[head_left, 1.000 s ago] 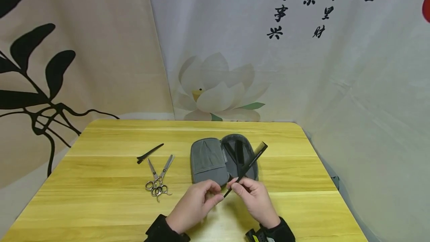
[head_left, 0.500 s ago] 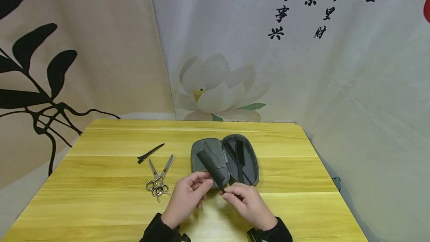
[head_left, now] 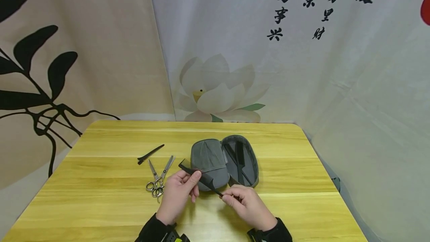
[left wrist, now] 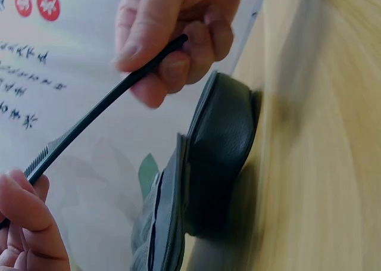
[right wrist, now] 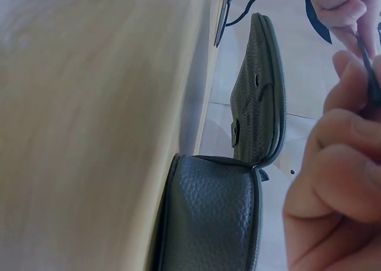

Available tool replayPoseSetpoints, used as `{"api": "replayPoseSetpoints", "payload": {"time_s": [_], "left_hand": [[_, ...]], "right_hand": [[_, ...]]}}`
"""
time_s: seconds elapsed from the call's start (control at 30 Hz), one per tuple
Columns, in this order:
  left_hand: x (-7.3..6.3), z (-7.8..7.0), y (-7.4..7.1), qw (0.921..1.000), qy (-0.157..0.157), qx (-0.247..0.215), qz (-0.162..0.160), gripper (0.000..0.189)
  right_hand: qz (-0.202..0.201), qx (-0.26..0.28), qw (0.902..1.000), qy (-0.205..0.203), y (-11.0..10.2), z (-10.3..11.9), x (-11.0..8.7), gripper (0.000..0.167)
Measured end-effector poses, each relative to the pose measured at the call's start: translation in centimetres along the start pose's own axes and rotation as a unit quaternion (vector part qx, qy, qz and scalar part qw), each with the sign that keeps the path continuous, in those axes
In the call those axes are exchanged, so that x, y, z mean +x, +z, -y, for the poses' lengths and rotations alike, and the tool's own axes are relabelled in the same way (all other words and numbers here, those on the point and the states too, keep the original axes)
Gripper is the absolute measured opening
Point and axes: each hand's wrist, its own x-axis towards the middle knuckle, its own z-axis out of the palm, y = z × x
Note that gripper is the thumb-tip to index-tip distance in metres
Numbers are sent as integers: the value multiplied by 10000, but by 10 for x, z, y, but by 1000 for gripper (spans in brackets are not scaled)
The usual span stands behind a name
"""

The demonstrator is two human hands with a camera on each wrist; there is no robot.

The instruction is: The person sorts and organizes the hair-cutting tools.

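Black comb [head_left: 208, 182] pinched at both ends, near edge of open grey case [head_left: 205, 149]

Left hand [head_left: 177, 191] grips the toothed part, thumb on top, fingers curled underneath. Right hand [head_left: 247, 204] pinches the thin tail between thumb and fingers. Neither hand is free. Two-end hold probably steadies the comb and lets it be angled; the tail is narrow, so a fingertip pinch makes sense there.

Case lies unfolded on the table [head_left: 100, 205], likely so both halves are within reach. A second comb [head_left: 240, 155] and a slim black item [head_left: 230, 150] sit in its right half, crossing. Scissors [head_left: 167, 167], two pairs with handles bunched together, and a black clip [head_left: 150, 154] are off to the left, presumably out of the way; left hand partly hides the handles.

Held comb spans the gap between the hands, slanting from toothed end at left, farther from the body, to tail at right, nearer. Wrist views show it raised off the table. In the head view it overlaps the case's near left corner; contact not apparent.
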Motion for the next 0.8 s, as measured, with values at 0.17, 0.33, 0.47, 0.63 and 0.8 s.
{"api": "replayPoseSetpoints", "payload": {"time_s": [0.17,0.33,0.47,0.63,0.8], "left_hand": [[3,-1,-7,9995,29,-202,-253,30],[5,0,-10,9995,96,-210,-217,32],[6,1,-10,9994,149,-223,-216,32],[6,1,-12,9993,203,-148,-291,33],[6,0,-13,9990,243,-67,-366,34]], "right_hand": [[-21,-71,10000,25,0,-1,0,13],[-21,-80,10000,5,0,0,0,12],[16,18,10000,28,1,-1,-1,11],[121,125,9998,114,1,-3,-1,11],[192,156,9995,219,0,-3,-2,13]]}}
